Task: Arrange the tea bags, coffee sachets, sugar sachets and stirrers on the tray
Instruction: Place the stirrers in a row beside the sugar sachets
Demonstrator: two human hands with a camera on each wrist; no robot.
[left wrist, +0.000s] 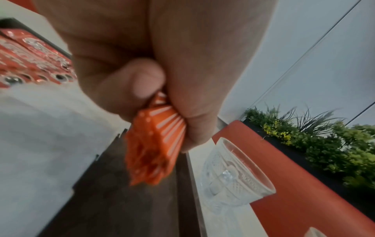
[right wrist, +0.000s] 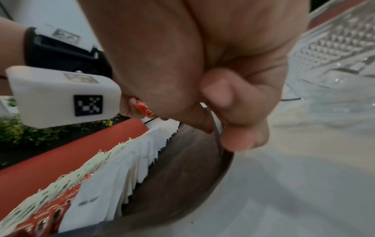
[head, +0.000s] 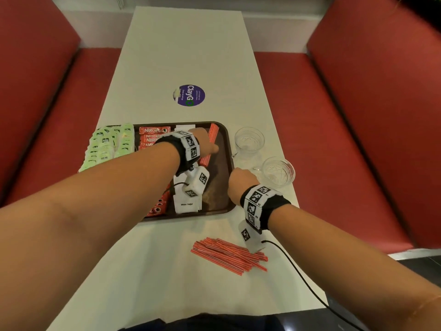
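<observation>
We see a bundle of red-and-white striped stirrers (head: 210, 144) in the right part of the brown tray (head: 225, 149), pinched between the thumb and fingers of the left hand (head: 207, 145). The left wrist view shows this bundle (left wrist: 156, 147) fanned out under the thumb (left wrist: 140, 83), just above the tray floor; we cannot tell whether the ends touch it. More loose stirrers (head: 229, 255) lie in a pile on the white table (head: 191, 56), near its front edge and off the tray.

On the tray, left to right: green tea bags (head: 107, 146) hanging over the left rim, red Nescafe coffee sachets (head: 152, 136), then white sugar sachets (head: 187, 204), partly hidden by the left wrist camera. From the right wrist view the white sachets (right wrist: 121, 168) stand in a row beside the bare tray floor.

The right hand (head: 241, 180) sits at the tray's right rim, fingers curled. In the right wrist view the thumb (right wrist: 221, 96) and fingers close on the rim (right wrist: 225, 162), gripping it.

Two cut-glass cups (head: 249, 140) (head: 278, 172) stand on the table just right of the tray, the nearer one beside the right hand. A round purple sticker (head: 189, 95) is further back on the table. Red bench seats (head: 346, 115) flank both sides.
</observation>
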